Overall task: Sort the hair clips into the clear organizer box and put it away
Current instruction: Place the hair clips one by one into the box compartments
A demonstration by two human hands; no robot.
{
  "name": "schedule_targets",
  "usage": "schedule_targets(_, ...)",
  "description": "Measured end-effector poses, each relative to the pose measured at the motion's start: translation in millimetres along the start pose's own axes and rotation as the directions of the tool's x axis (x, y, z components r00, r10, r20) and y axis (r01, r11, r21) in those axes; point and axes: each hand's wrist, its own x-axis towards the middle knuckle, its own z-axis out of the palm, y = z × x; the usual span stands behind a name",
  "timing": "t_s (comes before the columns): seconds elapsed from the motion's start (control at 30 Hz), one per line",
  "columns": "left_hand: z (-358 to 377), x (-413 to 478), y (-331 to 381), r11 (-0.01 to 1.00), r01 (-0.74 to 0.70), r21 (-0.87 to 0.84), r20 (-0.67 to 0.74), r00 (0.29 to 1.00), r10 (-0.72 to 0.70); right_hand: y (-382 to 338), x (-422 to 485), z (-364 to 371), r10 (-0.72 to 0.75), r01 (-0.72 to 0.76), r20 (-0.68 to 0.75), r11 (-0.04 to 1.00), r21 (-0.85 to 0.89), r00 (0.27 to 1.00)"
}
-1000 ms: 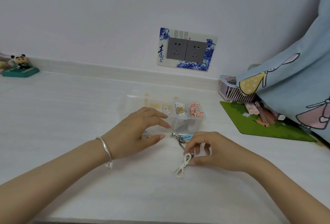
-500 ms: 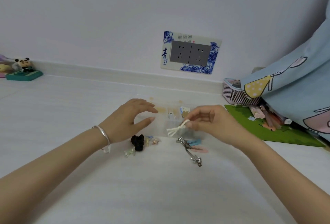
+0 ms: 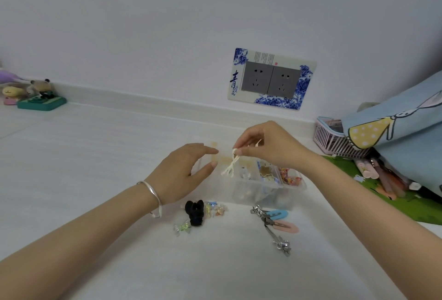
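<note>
The clear organizer box (image 3: pixel 295 186) stands open on the white surface, with several small clips in its right compartments. My right hand (image 3: pixel 270 144) pinches a white bow hair clip (image 3: pixel 230 163) and holds it dangling over the box's left part. My left hand (image 3: pixel 184 170) hovers open beside the box's left end, fingers spread, touching nothing that I can see. In front of the box lie a black claw clip (image 3: pixel 195 212), small translucent clips (image 3: pixel 183 227), a blue snap clip (image 3: pixel 277 214), a pink snap clip (image 3: pixel 285 226) and a long silver clip (image 3: pixel 275 232).
A pink basket (image 3: pixel 332 139) and a green mat (image 3: pixel 392 194) with pens lie at the right, under a blue printed cloth (image 3: pixel 401 137). Small figurines (image 3: pixel 40 95) stand far left by the wall. A double socket (image 3: pixel 271 79) is on the wall behind.
My right hand lifted the white bow clip off the surface and carried it up and back over the box. My left hand drew away from the box, uncovering the black claw clip.
</note>
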Motion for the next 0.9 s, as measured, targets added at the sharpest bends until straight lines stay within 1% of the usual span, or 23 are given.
schedule_targets(0.1, 0.7, -0.2, -1.1, 1.0, -0.002, 0.007, -0.009, 1.0, 0.002, 1.1, 8.9, 9.7, -0.002, 0.016, 0.159, 0.996, -0.084, 0.987)
schedule_targets(0.2, 2.5, -0.6, -4.6, 1.0, -0.011, 0.02, -0.027, 1.0, 0.012, 6.9, 12.9, 19.2, -0.006, 0.031, 0.237, 0.994, -0.104, 0.971)
schedule_targets(0.3, 1.7, -1.5, -6.0, 0.999, -0.042, 0.018, -0.046, 0.998, 0.043, 8.6, 13.4, 22.8, -0.007, 0.03, 0.203, 0.994, -0.109, 0.979)
schedule_targets(0.4, 0.2, -3.8, -4.9, 0.999, -0.043, -0.015, -0.053, 0.998, 0.042, 6.7, 4.9, 17.9, -0.01, 0.026, 0.132, 0.992, -0.125, 0.991)
schedule_targets(0.47, -0.3, -5.8, -3.9, 0.999, -0.038, -0.038, -0.055, 0.998, 0.036, 4.2, -8.0, 10.6, -0.022, 0.028, 0.061, 0.995, -0.093, 0.998)
schedule_targets(0.53, -1.1, -8.5, -1.8, 0.997, -0.057, -0.048, -0.067, 0.996, 0.054, 0.1, -26.1, 2.6, -0.028, 0.027, -0.019, 0.999, -0.025, 0.999)
schedule_targets(0.57, -1.5, -10.1, 0.4, 0.995, -0.078, -0.056, -0.074, 0.995, 0.074, -1.5, -36.9, -0.7, -0.021, 0.023, -0.041, 0.999, 0.036, 0.999)
schedule_targets(0.6, -1.5, -12.0, 4.4, 0.992, -0.105, -0.069, -0.079, 0.992, 0.099, -2.6, -49.0, -3.4, -0.004, 0.008, -0.037, 0.994, 0.108, 0.999)
schedule_targets(0.67, -0.9, -15.6, 14.7, 0.981, -0.166, -0.103, -0.083, 0.984, 0.158, -1.5, -74.8, -6.3, 0.045, -0.054, 0.048, 0.979, 0.198, 0.998)
schedule_targets(0.7, -0.1, -17.2, 20.3, 0.973, -0.197, -0.118, -0.082, 0.979, 0.188, 1.4, -86.6, -5.6, 0.075, -0.093, 0.11, 0.98, 0.173, 0.991)
schedule_targets(0.73, 1.1, -18.6, 25.2, 0.965, -0.229, -0.124, -0.078, 0.972, 0.221, 5.5, -96.8, -4.2, 0.11, -0.126, 0.157, 0.987, 0.1, 0.981)
schedule_targets(0.77, 3.0, -19.5, 30.4, 0.957, -0.263, -0.122, -0.071, 0.964, 0.256, 11.6, -106.5, -2.1, 0.151, -0.153, 0.172, 0.988, 0.0, 0.973)
schedule_targets(0.83, 7.1, -20.6, 37.1, 0.943, -0.315, -0.105, -0.053, 0.949, 0.311, 24.0, -120.3, 3.1, 0.219, -0.193, 0.129, 0.963, -0.19, 0.967)
schedule_targets(0.9, 10.6, -21.6, 40.4, 0.935, -0.34, -0.102, -0.045, 0.94, 0.337, 32.8, -127.6, 9.8, 0.257, -0.224, 0.089, 0.933, -0.281, 0.962)
